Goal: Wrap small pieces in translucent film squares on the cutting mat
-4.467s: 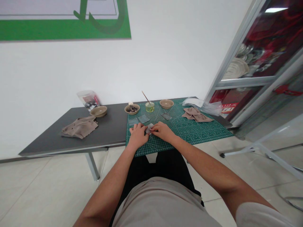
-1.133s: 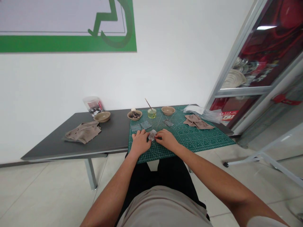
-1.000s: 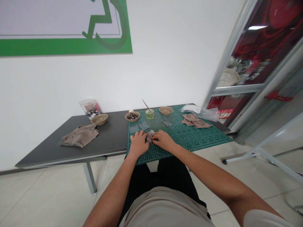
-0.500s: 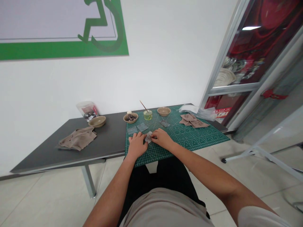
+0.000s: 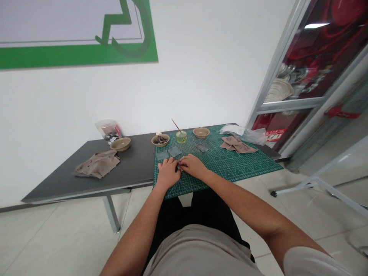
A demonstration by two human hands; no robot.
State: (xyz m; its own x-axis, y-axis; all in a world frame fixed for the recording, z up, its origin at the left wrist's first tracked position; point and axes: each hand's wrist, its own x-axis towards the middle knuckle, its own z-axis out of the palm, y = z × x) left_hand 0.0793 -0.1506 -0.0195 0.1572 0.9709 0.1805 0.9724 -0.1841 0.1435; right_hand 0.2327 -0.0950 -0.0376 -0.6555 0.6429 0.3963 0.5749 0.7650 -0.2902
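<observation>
Near the front-left corner of the cutting mat (image 5: 235,168), the right hand (image 5: 193,165) is pinching a small greyish piece (image 5: 180,168); the left hand (image 5: 168,173) is resting against it, its grip impossible to tell. Finger-working the piece seems under way, likely calling for steady holding next.

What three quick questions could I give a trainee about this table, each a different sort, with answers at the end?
1. How many bowls stand on the dark table? A) two B) three C) five
2. True or false: a thin stick leans out of the small jar.
3. Fill in: the left hand and right hand meet at a small grey piece above the green ____.

Key: 1 B; 2 true; 3 mat.
</observation>
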